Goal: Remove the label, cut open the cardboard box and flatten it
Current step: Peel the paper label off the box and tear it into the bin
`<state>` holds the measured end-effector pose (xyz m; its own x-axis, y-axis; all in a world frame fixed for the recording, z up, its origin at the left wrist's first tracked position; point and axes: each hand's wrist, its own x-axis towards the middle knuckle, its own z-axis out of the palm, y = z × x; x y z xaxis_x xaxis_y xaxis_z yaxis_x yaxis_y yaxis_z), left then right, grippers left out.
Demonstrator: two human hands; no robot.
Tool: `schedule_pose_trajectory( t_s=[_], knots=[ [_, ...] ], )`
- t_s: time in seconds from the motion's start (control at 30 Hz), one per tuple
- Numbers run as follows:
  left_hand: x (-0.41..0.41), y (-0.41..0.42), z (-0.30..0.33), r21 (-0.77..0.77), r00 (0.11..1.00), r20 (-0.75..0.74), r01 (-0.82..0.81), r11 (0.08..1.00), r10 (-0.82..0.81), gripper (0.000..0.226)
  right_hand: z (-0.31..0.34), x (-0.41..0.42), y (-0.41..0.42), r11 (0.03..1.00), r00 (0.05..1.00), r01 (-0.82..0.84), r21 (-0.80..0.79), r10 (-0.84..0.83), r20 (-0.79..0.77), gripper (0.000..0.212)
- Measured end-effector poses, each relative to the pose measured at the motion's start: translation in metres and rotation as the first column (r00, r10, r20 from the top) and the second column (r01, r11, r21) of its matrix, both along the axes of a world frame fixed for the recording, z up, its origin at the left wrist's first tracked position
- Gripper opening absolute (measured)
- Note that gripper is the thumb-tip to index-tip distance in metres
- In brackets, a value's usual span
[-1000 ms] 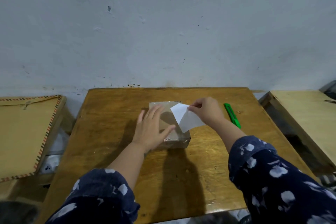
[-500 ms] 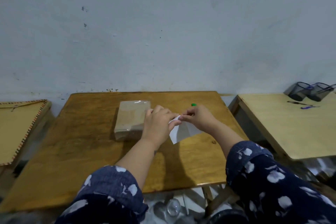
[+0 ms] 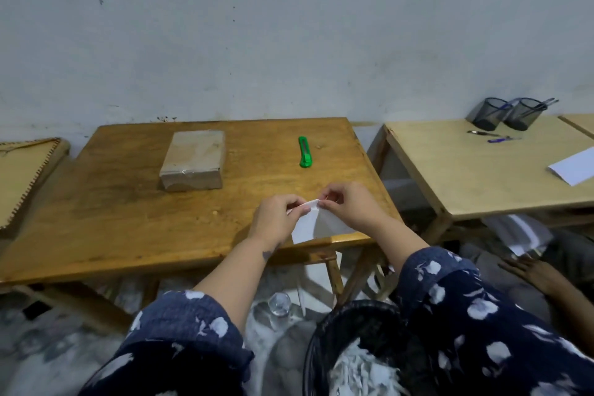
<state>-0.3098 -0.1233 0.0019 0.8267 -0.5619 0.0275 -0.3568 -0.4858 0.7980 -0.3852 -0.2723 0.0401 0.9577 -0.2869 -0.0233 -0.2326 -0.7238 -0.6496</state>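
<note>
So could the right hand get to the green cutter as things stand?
Probably yes, once it lets go. The right hand and left hand both pinch the white label; the green cutter lies beyond on bare table, nothing between.

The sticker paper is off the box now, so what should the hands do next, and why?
Probably drop the label into the black bin just below. Both the left hand and right hand are pinching it, so neither is free. The green cutter lies untouched beside the still-taped cardboard box, which needs cutting next.
</note>
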Motion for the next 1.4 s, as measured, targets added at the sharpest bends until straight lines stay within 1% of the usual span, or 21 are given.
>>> schedule_pose_trajectory(
  t_s=[0.07, 0.17, 0.27, 0.33, 0.4, 0.47, 0.53, 0.57, 0.6, 0.63, 0.7, 0.77, 0.8, 0.87, 0.97, 1.03, 1.1, 1.17, 1.23, 1.33, 1.4],
  knots=[
    [-0.007, -0.004, -0.003, 0.017, 1.000, 0.022, -0.002, 1.000, 0.002, 0.008, -0.005, -0.011, -0.002, 0.999, 1.000, -0.017, -0.030, 0.016, -0.004, 0.013],
    [-0.018, -0.013, -0.003, 0.090, 0.997, 0.059, 0.042, 0.995, -0.047, 0.014, -0.009, -0.022, -0.004, 0.988, 0.998, -0.066, -0.138, 0.062, -0.032, 0.017],
    [-0.029, -0.023, -0.007, 0.138, 0.993, 0.019, 0.110, 0.984, -0.113, 0.016, -0.012, -0.032, -0.010, 0.974, 0.994, -0.072, -0.216, 0.053, -0.091, 0.014],
    [-0.036, -0.030, -0.011, 0.159, 0.992, 0.013, 0.125, 0.979, -0.129, 0.018, -0.017, -0.041, -0.014, 0.967, 0.995, -0.072, -0.243, 0.053, -0.085, 0.009],
    [-0.042, -0.038, -0.011, 0.141, 0.991, -0.044, 0.133, 0.981, -0.128, 0.018, -0.022, -0.051, -0.015, 0.965, 0.999, -0.044, -0.258, 0.037, -0.031, 0.010],
    [-0.046, -0.047, -0.010, 0.069, 0.979, -0.176, 0.121, 0.990, -0.108, 0.019, -0.026, -0.060, -0.016, 0.967, 0.998, 0.004, -0.255, 0.010, 0.054, 0.017],
    [-0.046, -0.052, -0.013, -0.017, 0.940, -0.339, 0.034, 0.999, -0.038, 0.018, -0.026, -0.068, -0.016, 0.973, 0.991, 0.052, -0.226, -0.023, 0.130, 0.022],
    [-0.045, -0.053, -0.016, -0.045, 0.919, -0.394, -0.032, 0.998, 0.012, 0.017, -0.024, -0.072, -0.016, 0.976, 0.987, 0.078, -0.201, -0.047, 0.153, 0.023],
    [-0.042, -0.052, -0.020, -0.052, 0.909, -0.412, -0.102, 0.993, 0.071, 0.018, -0.022, -0.075, -0.016, 0.981, 0.983, 0.102, -0.163, -0.075, 0.168, 0.022],
    [-0.038, -0.050, -0.022, -0.034, 0.912, -0.386, -0.168, 0.985, 0.142, 0.018, -0.020, -0.079, -0.017, 0.986, 0.979, 0.125, -0.110, -0.105, 0.178, 0.021],
    [-0.030, -0.043, -0.022, 0.003, 0.913, -0.273, -0.314, 0.949, 0.303, 0.022, -0.014, -0.087, -0.020, 0.984, 0.969, 0.179, 0.010, -0.178, 0.173, 0.016],
    [-0.023, -0.040, -0.017, -0.029, 0.885, -0.221, -0.426, 0.904, 0.409, 0.024, -0.010, -0.093, -0.025, 0.969, 0.957, 0.228, 0.097, -0.241, 0.159, 0.014],
    [-0.021, -0.040, -0.016, -0.058, 0.878, -0.222, -0.446, 0.893, 0.424, 0.023, -0.009, -0.095, -0.028, 0.961, 0.952, 0.246, 0.129, -0.264, 0.153, 0.014],
    [-0.024, -0.046, -0.013, -0.076, 0.899, -0.234, -0.397, 0.915, 0.370, 0.022, -0.009, -0.093, -0.029, 0.943, 0.950, 0.261, 0.206, -0.289, 0.122, 0.011],
    [-0.038, -0.061, -0.009, -0.093, 0.930, -0.313, -0.232, 0.968, 0.192, 0.018, -0.015, -0.085, -0.026, 0.914, 0.946, 0.281, 0.293, -0.316, 0.076, 0.010],
    [-0.046, -0.067, -0.006, -0.111, 0.908, -0.407, -0.152, 0.982, 0.095, 0.018, -0.021, -0.081, -0.025, 0.890, 0.923, 0.335, 0.308, -0.376, 0.084, 0.009],
    [-0.051, -0.067, -0.004, -0.106, 0.885, -0.463, -0.120, 0.987, 0.058, 0.024, -0.025, -0.078, -0.027, 0.854, 0.888, 0.401, 0.332, -0.451, 0.087, 0.010],
    [-0.053, -0.062, -0.002, -0.105, 0.881, -0.473, -0.068, 0.992, 0.010, 0.030, -0.027, -0.076, -0.030, 0.821, 0.872, 0.429, 0.376, -0.485, 0.064, 0.009],
    [-0.055, -0.056, -0.003, -0.121, 0.884, -0.465, -0.013, 0.993, -0.045, 0.027, -0.028, -0.074, -0.030, 0.812, 0.869, 0.440, 0.384, -0.493, 0.044, 0.007],
    [-0.055, -0.053, -0.005, -0.115, 0.898, -0.441, -0.056, 0.992, 0.000, 0.026, -0.027, -0.071, -0.027, 0.822, 0.873, 0.438, 0.365, -0.486, 0.046, 0.012],
    [-0.056, -0.052, -0.003, -0.134, 0.905, -0.424, -0.104, 0.985, 0.038, 0.016, -0.025, -0.070, -0.025, 0.848, 0.896, 0.409, 0.337, -0.443, 0.028, 0.021]
  ],
)
